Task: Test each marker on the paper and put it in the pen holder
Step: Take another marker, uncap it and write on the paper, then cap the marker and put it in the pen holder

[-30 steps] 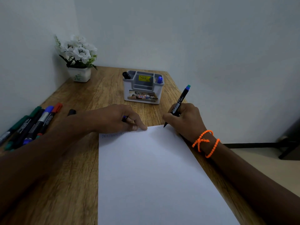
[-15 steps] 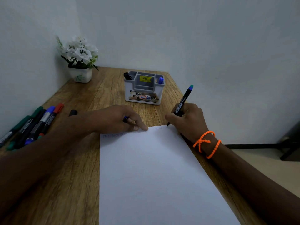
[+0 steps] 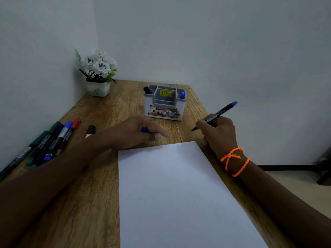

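The right hand (image 3: 217, 133) grips a marker (image 3: 215, 115) above the table (image 3: 89, 203), beyond the paper (image 3: 175, 194). The left hand (image 3: 132, 132) pinches a blue cap (image 3: 144, 129).

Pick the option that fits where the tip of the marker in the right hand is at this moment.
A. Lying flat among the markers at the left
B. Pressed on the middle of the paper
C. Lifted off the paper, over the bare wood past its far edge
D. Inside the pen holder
C: the right hand grips the marker with its tip over the wooden table, beyond the far edge of the paper and short of the pen holder.
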